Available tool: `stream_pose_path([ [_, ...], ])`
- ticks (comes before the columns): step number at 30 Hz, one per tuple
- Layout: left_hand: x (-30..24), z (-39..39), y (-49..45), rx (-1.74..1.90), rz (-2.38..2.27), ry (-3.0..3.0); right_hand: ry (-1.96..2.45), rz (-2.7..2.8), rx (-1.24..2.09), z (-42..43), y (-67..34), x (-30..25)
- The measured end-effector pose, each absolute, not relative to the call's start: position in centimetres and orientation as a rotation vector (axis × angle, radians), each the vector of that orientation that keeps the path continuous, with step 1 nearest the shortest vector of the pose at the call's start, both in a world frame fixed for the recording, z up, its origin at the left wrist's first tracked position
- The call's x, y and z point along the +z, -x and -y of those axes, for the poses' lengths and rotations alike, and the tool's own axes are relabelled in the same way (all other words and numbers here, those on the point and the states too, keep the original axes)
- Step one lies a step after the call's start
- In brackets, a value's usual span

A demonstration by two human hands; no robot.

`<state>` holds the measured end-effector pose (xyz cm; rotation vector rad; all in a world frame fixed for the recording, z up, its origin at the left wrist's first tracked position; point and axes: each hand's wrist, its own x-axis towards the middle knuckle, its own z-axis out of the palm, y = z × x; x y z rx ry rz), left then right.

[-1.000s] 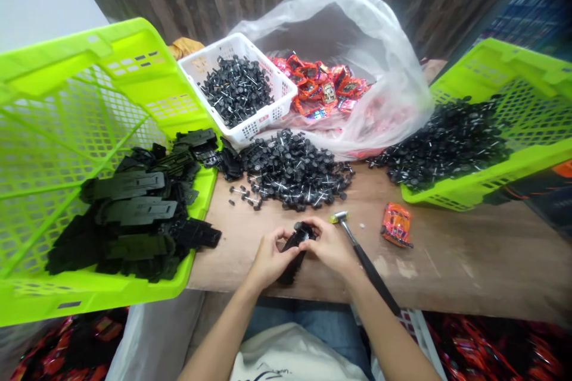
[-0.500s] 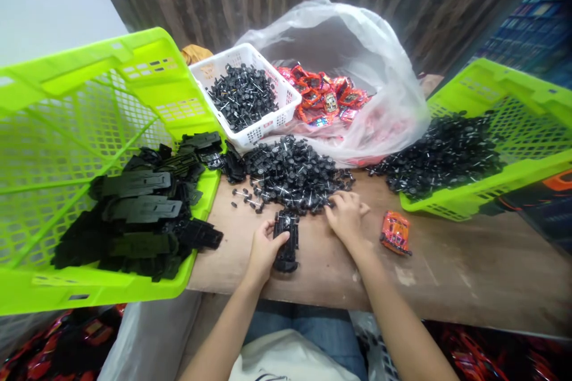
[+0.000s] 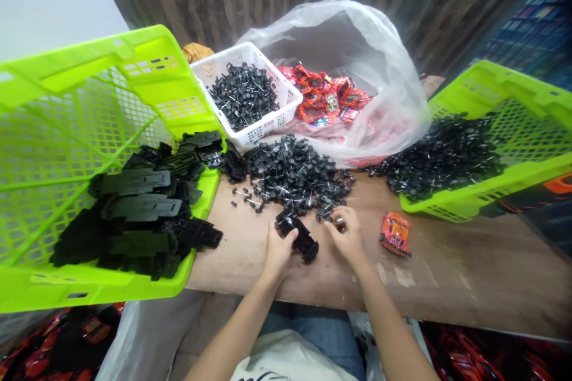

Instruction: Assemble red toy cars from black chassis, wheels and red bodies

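My left hand point(image 3: 280, 244) grips a black toy car chassis point(image 3: 306, 241) by its upper end, thumb on top. The chassis is tilted, its lower end pointing right. My right hand point(image 3: 347, 237) is pinched just right of it, with a wheel axle point(image 3: 322, 214) at the fingertips. Something small and shiny point(image 3: 340, 224) shows between its fingers, too blurred to make out. Just beyond both hands spreads a loose pile of black wheel axles point(image 3: 295, 172). An orange toy car point(image 3: 395, 233) lies on the table to the right of my right hand.
A green crate point(image 3: 179, 286) of black chassis stands left on the wooden table point(image 3: 241, 274). Behind the pile are a white basket point(image 3: 272, 125) of axles and a plastic bag point(image 3: 397, 89) with red car bodies point(image 3: 313, 86). Another green crate point(image 3: 451, 208) at right spills axles.
My right hand has drawn back from the edge of the pile toward me. My left hand has shifted right, and the chassis has turned from upright to slanted.
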<state>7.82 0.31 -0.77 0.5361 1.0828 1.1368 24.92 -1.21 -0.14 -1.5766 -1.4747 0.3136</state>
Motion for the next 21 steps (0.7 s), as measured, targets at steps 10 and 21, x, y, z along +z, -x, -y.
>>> stream_pose_path([
  [10,-1.5,-0.1,-8.6,1.402,-0.960,-0.647,1.515,1.768,0.283,4.9,-19.9,2.2],
  [21,-0.9,-0.3,-8.5,1.381,-0.928,-0.611,1.651,1.837,0.131,5.6,-18.8,2.7],
])
